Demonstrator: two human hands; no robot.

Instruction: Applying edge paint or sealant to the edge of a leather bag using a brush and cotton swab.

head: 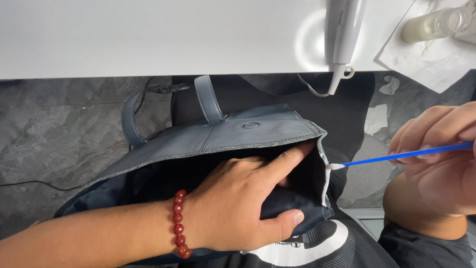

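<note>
Dark grey marbled floor (64, 129) fills the left and centre of the head view, below the front edge of a white table (148, 34) that spans the top of the frame.

On the table, at 1 o'clock, a white tool with a cord (342, 34) overhangs the edge. At 2 o'clock, a small clear bottle of pale liquid (436, 24) lies on a crumpled white sheet (431, 57).

A blue-grey leather bag (238, 136) rests at frame centre on the person's lap, with its strap (208, 99) rising toward 12 o'clock.

Left hand (238, 203): reaches into the bag opening. The fingers (287, 159) lie inside the bag and the thumb presses the outer panel at 5 o'clock, so the hand is clenched on the bag's side edge. A red bead bracelet (179, 223) sits on the wrist.

Right hand (441, 159): at 3 o'clock, pinches a blue-stemmed swab (396, 156). The white tip points toward 9 o'clock and touches the top of the bag's side edge.

Status, as judged: a white bead of paste (326, 186) already runs down the side edge from the swab tip to near the lower corner. That edge appears largely coated. The top rim running toward 9 o'clock shows no white coating. The far side of the bag is not visible.
</note>
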